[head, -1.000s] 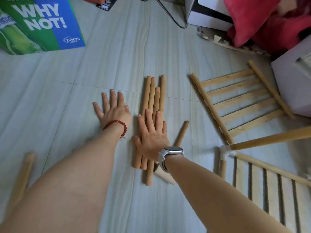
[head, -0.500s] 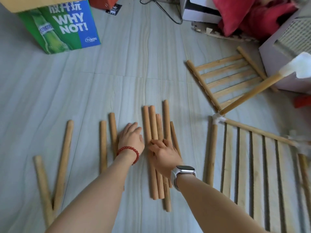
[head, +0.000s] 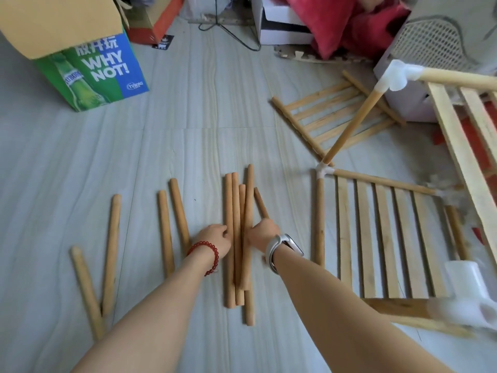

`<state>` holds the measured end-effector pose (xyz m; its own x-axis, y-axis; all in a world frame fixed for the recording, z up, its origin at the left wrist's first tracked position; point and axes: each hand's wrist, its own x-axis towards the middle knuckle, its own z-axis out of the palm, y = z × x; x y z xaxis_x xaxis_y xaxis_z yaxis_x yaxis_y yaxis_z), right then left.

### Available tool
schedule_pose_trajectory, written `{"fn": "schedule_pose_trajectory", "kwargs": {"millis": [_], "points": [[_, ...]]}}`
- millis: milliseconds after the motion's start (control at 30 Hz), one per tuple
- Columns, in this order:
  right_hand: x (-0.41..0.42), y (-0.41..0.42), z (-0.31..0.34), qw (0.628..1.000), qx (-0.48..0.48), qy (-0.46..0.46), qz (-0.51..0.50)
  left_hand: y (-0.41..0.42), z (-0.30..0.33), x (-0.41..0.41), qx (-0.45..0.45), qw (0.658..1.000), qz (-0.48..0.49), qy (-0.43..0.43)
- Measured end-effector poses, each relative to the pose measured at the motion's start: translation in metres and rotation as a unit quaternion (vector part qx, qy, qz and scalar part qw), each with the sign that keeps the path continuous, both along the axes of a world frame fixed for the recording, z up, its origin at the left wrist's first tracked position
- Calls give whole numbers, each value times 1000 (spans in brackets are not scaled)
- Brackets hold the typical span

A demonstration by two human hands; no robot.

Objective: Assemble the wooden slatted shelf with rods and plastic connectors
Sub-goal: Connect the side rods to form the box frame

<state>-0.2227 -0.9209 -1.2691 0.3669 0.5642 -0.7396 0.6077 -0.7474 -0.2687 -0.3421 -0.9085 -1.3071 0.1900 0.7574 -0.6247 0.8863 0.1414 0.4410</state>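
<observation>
A bundle of several wooden rods (head: 236, 205) lies on the floor in front of me. My left hand (head: 213, 236), with a red bead bracelet, curls its fingers against the bundle's left side. My right hand (head: 262, 234), wearing a white watch, curls onto its right side. To the right stands the partly built shelf: a slatted panel (head: 376, 238) on the floor, a white corner connector (head: 324, 170), a slanting rod (head: 355, 122) up to another connector (head: 395, 75), and an upper slatted panel (head: 462, 135).
Loose rods lie to the left (head: 111, 251), (head: 86, 292), (head: 165, 232), (head: 178, 214). A spare slatted panel (head: 330, 114) rests further back. A large white connector (head: 468, 286) is near the lower right. A green and blue cardboard box (head: 94, 71) and red cushions (head: 357, 22) border the floor.
Both hands went from lying flat, left on the floor and right on the rods, to curling in against the bundle's two sides. The view pulled back, revealing more loose rods.
</observation>
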Motion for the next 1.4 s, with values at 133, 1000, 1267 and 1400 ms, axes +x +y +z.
{"fn": "schedule_pose_trajectory", "kwargs": {"millis": [133,1000,1267,1400], "points": [[5,-13,9,995,45,85,-17,-10,22,1,3,997,78,-27],[1,-52,131,924,310,173,-143,-35,121,15,65,927,279,-241],[76,-139,310,846,488,181,-114,-84,269,80,114,912,172,-355],[146,-210,339,840,523,113,-90,-140,298,117,117,936,60,-326]]}}
